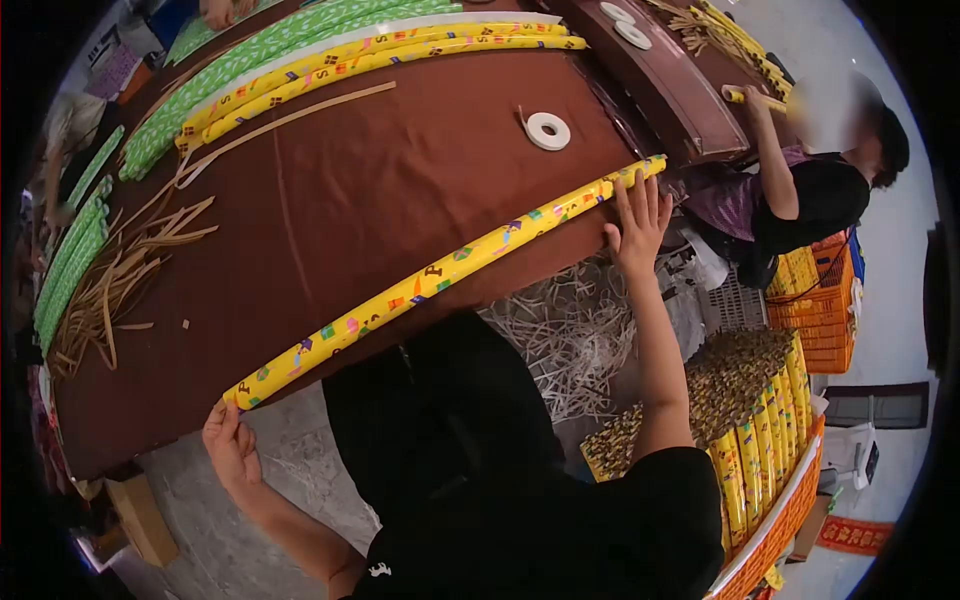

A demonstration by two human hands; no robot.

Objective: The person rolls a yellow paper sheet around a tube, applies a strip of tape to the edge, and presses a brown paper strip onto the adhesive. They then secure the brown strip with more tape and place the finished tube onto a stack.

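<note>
A long roll of yellow printed wrapping paper (430, 275) lies slantwise along the near edge of the brown-covered table (420, 150). My left hand (232, 442) is closed at the roll's lower left end, thumb and fingers pinching its rim. At the upper right end my right hand (640, 228) rests with fingers stretched out and spread, the fingertips touching the paper. Farther back on the table lies a white roll of tape (547, 131), its loose end sticking up.
Green rolls (300, 50) and yellow rolls (390, 50) lie at the back. Brown strips (120, 270) are heaped at left. White strip scraps (575, 340) lie below. An orange crate (765, 555) of yellow rolls stands at lower right. A co-worker (800, 190) holds a yellow roll.
</note>
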